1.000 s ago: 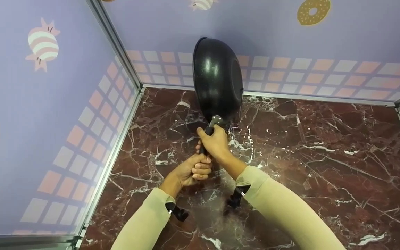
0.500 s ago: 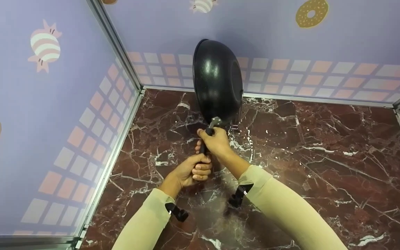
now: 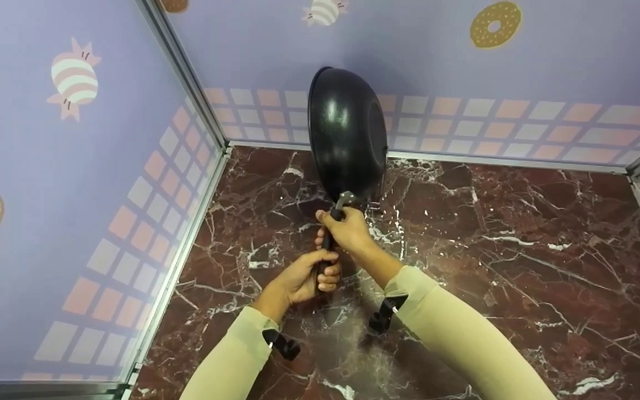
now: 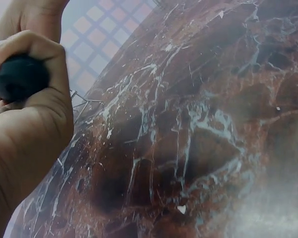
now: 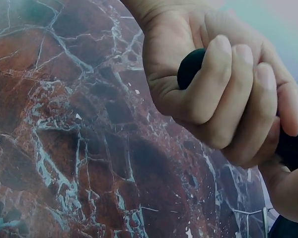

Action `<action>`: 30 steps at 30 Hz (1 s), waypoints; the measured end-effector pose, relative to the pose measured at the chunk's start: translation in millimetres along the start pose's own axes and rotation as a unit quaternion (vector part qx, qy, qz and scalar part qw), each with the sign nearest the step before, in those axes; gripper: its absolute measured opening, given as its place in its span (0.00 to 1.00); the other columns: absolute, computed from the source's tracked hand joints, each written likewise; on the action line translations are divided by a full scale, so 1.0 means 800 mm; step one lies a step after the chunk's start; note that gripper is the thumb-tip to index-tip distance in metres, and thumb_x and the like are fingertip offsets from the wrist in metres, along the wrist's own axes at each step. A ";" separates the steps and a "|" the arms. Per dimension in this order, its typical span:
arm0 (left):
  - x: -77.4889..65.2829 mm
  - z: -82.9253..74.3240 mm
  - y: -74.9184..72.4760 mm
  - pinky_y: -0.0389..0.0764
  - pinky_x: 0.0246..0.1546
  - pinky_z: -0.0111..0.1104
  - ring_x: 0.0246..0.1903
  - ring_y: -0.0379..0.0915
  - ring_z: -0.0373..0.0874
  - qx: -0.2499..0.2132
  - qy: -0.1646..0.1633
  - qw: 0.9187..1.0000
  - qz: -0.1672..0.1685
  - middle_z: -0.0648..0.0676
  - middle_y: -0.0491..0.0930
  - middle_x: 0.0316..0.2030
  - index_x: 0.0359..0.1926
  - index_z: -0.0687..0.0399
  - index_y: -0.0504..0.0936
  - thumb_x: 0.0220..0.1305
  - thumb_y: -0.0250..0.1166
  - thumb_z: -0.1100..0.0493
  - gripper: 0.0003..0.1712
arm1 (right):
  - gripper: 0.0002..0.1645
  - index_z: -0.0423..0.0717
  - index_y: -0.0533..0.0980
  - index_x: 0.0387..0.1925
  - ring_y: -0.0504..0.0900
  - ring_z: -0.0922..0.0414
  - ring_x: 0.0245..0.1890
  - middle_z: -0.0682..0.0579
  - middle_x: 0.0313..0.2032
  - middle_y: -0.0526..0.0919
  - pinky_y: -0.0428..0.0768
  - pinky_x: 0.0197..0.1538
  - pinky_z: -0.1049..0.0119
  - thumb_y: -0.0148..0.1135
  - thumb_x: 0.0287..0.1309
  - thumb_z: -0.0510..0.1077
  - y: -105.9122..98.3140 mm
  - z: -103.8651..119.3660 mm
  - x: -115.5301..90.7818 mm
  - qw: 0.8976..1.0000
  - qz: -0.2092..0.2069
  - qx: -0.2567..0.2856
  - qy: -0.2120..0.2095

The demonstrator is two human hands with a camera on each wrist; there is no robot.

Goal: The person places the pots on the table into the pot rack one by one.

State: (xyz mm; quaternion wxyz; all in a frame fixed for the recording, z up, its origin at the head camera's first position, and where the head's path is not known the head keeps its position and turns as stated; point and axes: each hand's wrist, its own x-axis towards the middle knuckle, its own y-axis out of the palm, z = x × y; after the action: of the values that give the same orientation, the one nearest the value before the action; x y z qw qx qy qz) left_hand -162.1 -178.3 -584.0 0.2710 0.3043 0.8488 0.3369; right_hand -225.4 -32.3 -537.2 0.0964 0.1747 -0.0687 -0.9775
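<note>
A black wok (image 3: 342,130) is held on its side in the head view, its rounded underside facing right and its inside hidden. A short metal bracket joins it to a black handle (image 3: 327,241). My right hand (image 3: 350,229) grips the handle near the bracket, thumb on top. Lower down, my left hand (image 3: 306,276) wraps its fingers around the handle's end. Left wrist view: the blunt handle end (image 4: 21,77) pokes out of the left fist. In the right wrist view, the left fingers (image 5: 216,84) curl round it, with the right hand (image 5: 293,193) farther along.
A thin wire stand (image 4: 87,103) is partly hidden beside the wok. Small white bits (image 3: 399,228) dot the dark red marble-patterned surface (image 3: 520,289). Printed panels (image 3: 520,72) rise behind and at both sides, with metal strips (image 3: 175,266) along their feet.
Wok, right hand and background sit slightly lower in the head view. The left hand has shifted its grip a little, so more of the handle's end shows. Both hands keep their hold.
</note>
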 end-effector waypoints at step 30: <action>0.003 0.014 -0.009 0.86 0.50 0.36 0.47 0.82 0.44 0.132 0.086 0.963 -0.218 0.51 0.81 0.47 0.61 0.62 0.74 0.76 0.57 0.66 0.15 | 0.16 0.35 0.77 0.48 0.94 0.51 0.30 0.33 0.38 0.93 0.95 0.37 0.60 0.74 0.73 0.42 -0.025 -0.015 0.009 0.999 -0.030 -0.022 0.002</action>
State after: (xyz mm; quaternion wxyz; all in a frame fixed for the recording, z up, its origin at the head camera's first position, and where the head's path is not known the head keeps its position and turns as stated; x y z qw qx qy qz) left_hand -158.6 -176.0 -596.8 0.2213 0.1154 0.9516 0.1792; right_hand -231.2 -15.9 -554.3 0.0708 0.1763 -0.0414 -0.9809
